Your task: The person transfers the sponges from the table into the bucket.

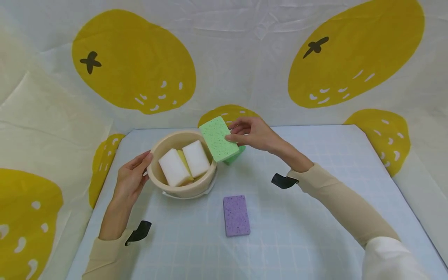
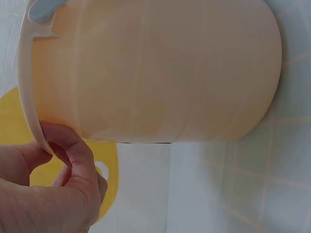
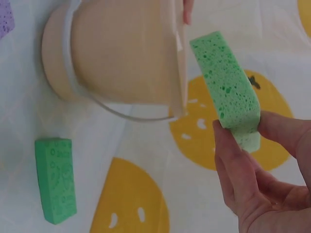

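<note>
A cream bucket [image 1: 189,191] stands on the table, with two white-and-yellow sponges [image 1: 174,168] inside it. My left hand [image 1: 131,177] pinches the bucket's rim on its left side; in the left wrist view the thumb and fingers [image 2: 80,155] grip that rim. My right hand [image 1: 257,133] pinches a light green sponge [image 1: 217,138] by one end, above the bucket's right rim. In the right wrist view this speckled sponge [image 3: 226,80] is held between thumb and fingers, apart from the bucket.
A darker green sponge [image 3: 56,179] lies on the table right of the bucket, mostly hidden in the head view. Nearer the front lies a purple sponge [image 1: 237,216]. The bucket's pale handle [image 1: 190,197] hangs down its front. A lemon-print cloth [image 1: 238,58] hangs behind the table.
</note>
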The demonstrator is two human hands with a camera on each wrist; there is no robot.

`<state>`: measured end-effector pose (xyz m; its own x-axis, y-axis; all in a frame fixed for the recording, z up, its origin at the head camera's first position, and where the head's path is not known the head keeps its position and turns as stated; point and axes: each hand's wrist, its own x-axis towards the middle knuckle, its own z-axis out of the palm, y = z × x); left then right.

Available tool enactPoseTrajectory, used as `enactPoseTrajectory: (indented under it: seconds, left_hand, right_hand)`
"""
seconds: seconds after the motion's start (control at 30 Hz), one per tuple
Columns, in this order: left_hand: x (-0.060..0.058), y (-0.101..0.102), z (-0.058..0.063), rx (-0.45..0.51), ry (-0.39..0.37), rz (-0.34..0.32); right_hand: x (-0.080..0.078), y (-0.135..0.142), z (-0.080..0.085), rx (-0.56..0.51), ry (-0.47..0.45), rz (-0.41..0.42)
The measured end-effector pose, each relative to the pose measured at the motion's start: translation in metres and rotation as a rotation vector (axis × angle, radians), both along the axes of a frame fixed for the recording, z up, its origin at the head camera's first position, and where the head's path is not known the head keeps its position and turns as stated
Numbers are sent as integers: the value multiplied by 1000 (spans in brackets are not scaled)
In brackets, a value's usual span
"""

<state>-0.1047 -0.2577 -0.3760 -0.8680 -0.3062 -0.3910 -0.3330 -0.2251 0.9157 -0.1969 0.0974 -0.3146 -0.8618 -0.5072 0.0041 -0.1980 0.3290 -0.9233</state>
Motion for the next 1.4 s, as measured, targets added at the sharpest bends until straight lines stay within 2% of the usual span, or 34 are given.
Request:
enactPoseTrajectory:
  seconds: [0.3, 0.53, 0.77, 0.9, 1.1, 1.4]
  left_hand:
    - [1, 0, -2, 60, 77, -15]
    - [1, 0, -3, 64, 79, -20]
    - [1, 0, -3, 76, 82, -15]
    - [1, -1, -2, 77, 78, -14]
    - [2, -1, 0, 65, 65, -12]
    - [1, 2, -1, 42, 48, -2]
  right_hand:
    - [-2, -31, -4, -44, -38, 60]
    - [-2, -52, -13, -68, -30, 104]
    - [-4, -67, -21, 70, 141, 92]
    - [-3, -75, -20, 98, 202, 93]
    - [2, -88, -18, 188, 260, 119]
    - [11, -94, -14, 317, 331, 105]
